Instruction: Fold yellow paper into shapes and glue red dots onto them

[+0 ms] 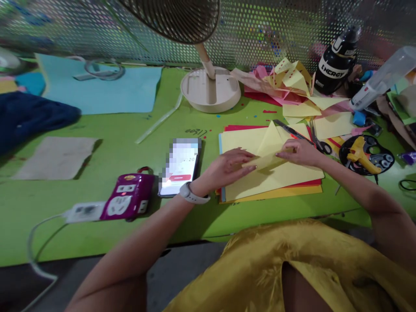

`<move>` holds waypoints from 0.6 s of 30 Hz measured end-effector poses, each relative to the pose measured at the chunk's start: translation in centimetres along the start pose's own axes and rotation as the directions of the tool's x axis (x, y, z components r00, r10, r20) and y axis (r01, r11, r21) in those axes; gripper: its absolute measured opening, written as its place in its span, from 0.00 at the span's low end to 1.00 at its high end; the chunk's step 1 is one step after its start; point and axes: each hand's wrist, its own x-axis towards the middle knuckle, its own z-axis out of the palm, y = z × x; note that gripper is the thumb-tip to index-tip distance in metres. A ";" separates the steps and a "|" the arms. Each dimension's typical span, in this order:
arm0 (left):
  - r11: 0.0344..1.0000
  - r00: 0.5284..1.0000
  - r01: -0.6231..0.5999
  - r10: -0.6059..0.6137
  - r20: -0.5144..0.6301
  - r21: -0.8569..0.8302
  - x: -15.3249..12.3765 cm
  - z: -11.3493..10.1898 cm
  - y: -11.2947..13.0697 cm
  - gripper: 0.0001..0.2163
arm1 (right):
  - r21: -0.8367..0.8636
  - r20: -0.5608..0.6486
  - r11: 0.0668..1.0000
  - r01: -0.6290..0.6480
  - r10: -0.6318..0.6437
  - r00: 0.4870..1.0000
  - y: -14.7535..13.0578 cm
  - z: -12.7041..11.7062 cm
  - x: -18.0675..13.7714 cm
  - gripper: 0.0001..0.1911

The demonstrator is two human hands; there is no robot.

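Between my two hands is a folded piece of pale yellow paper (pixel 269 159), with a pointed flap rising at its far side. My left hand (pixel 229 167), with a white watch on the wrist, pinches its left end between thumb and fingers. At the right end, my right hand (pixel 297 152) grips the paper with thumb and bent fingers. Under both hands lies a stack of coloured sheets (pixel 276 186), yellow on top with red and orange edges showing below. A dark craft knife (pixel 286 128) lies at the stack's far right, partly hidden by my right hand.
Left of the stack are a lit phone (pixel 180 167) and a purple power adapter (pixel 130 195). A fan base (pixel 210 93) stands behind. At right are scissors (pixel 323 146), a yellow glue gun (pixel 360 154), paper scraps (pixel 286 84) and a black bottle (pixel 334 67).
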 end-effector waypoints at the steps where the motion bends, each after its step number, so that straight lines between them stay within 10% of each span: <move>1: 0.998 0.999 0.040 -0.040 -0.006 -0.041 0.0 -0.3 0.2 0.17 | 0.073 0.047 0.997 -0.012 0.008 0.999 -0.1 -0.2 -0.4 0.28; 5: 0.967 0.959 0.251 -0.255 -0.121 -0.047 0.6 -0.4 0.8 0.24 | 0.272 0.071 0.960 -0.065 0.047 0.996 -0.2 -0.7 -1.0 0.34; 11: 0.842 0.956 0.292 -0.258 -0.137 0.454 2.4 1.9 1.4 0.27 | 0.046 -0.110 0.998 -0.053 0.058 0.992 0.4 -0.4 0.1 0.15; 18: 0.880 0.951 0.307 -0.300 -0.077 0.362 3.4 2.5 0.7 0.18 | -0.028 -0.098 1.000 0.002 -0.005 0.995 0.8 0.1 -0.1 0.09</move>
